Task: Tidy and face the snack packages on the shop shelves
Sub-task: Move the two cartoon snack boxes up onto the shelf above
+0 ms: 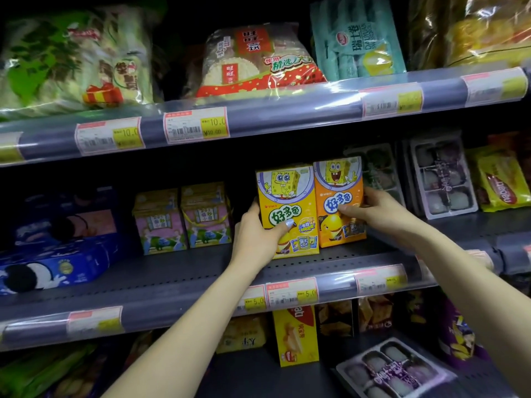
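Observation:
Two cartoon snack boxes stand upright side by side on the middle shelf (178, 282), fronts facing me. My left hand (260, 234) grips the yellow box (287, 202) at its lower left, thumb across the front. My right hand (370, 209) holds the orange box (339, 196) from its right side, thumb on the front. The two boxes touch each other.
Two pink house-shaped boxes (184, 219) stand left of the yellow box; blue cookie packs (54, 262) lie at far left. Trays of mochi (442, 179) and a yellow pack (502, 179) sit at right. Big bags fill the top shelf; more boxes and a mochi tray (393, 369) are below.

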